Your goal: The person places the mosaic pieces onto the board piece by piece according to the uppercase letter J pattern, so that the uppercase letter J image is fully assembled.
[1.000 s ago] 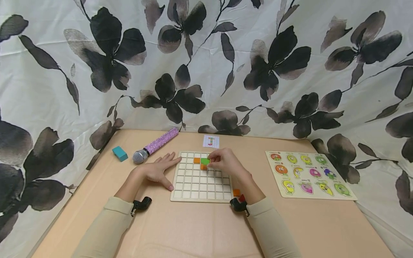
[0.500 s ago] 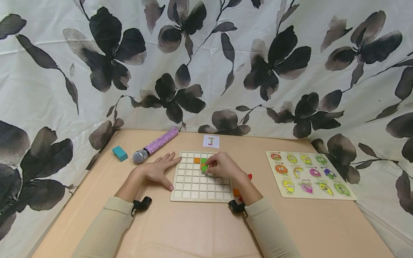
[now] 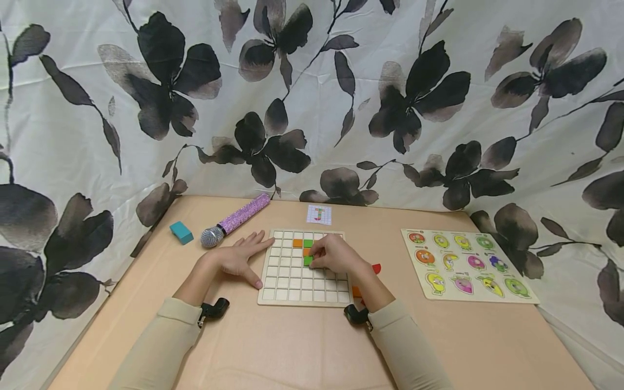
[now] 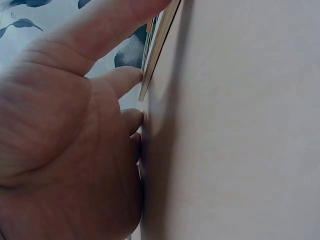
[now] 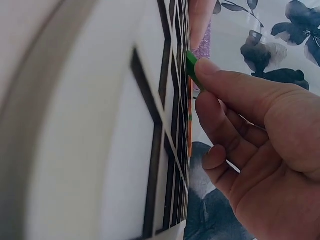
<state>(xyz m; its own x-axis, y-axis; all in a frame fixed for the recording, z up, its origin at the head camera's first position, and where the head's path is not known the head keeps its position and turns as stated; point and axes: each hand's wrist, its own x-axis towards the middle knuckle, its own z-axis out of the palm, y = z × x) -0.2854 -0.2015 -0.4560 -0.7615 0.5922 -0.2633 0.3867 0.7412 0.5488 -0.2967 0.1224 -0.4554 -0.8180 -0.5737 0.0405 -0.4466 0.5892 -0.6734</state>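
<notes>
A pale board [image 3: 287, 283] ruled into square cells lies flat on the table. Two orange tiles [image 3: 298, 243] and a green tile [image 3: 308, 243] sit in its upper cells. Another green tile [image 5: 193, 70] is pinched between the thumb and forefinger of my right hand [image 3: 335, 253], close over the board just below the lower orange tile. My left hand [image 3: 238, 258] lies at the board's left side with fingers spread, forefinger and thumb at the edge. In the left wrist view the board's wooden edge [image 4: 159, 50] shows beside the fingers.
Behind the board lies a small card [image 3: 319, 214] with a coloured grid pattern. Orange [image 3: 357, 292] and red pieces [image 3: 376, 268] show partly beneath my right forearm. A microphone [image 3: 241, 215] and a teal block [image 3: 181, 232] are back left; a fruit picture board [image 3: 468, 265] lies right.
My right hand has moved down the board toward me with the green tile, uncovering the upper green tile and the orange one below it. The left hand stays put.
</notes>
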